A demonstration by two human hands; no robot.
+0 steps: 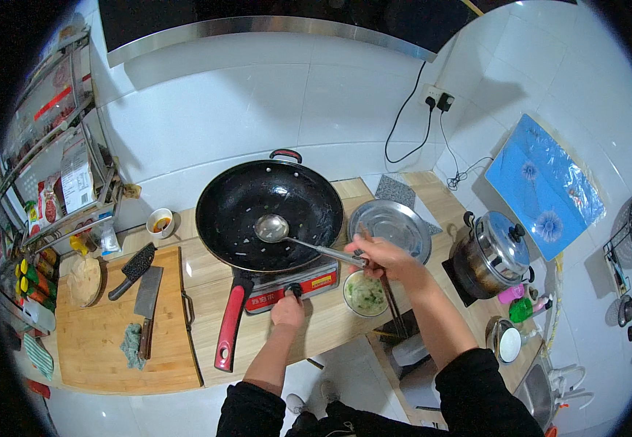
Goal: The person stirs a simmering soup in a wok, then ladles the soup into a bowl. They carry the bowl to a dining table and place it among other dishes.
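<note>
My left hand [287, 312] grips the black knob [294, 290] at the front of a portable gas stove [272, 303]. In my right hand [386, 258] are a metal ladle [316, 247] and a pair of dark chopsticks [393, 306], which point down toward the counter's front edge. On the stove sits a black wok [228, 207] with a red handle [230, 333] toward me. The ladle's bowl is over the wok's inside, where small pale food scraps cling. Below my right hand stands a bowl [366, 293] of pale soup with green bits.
Left, a wooden cutting board [97, 338] bears a cleaver [149, 292], a black-sheathed knife [133, 270] and a cloth [131, 346]. A sauce bowl [160, 223] stands behind. Right are a metal lid [392, 218], a lidded pot [493, 254] and a sink [535, 394]. A drawer [403, 377] hangs open below.
</note>
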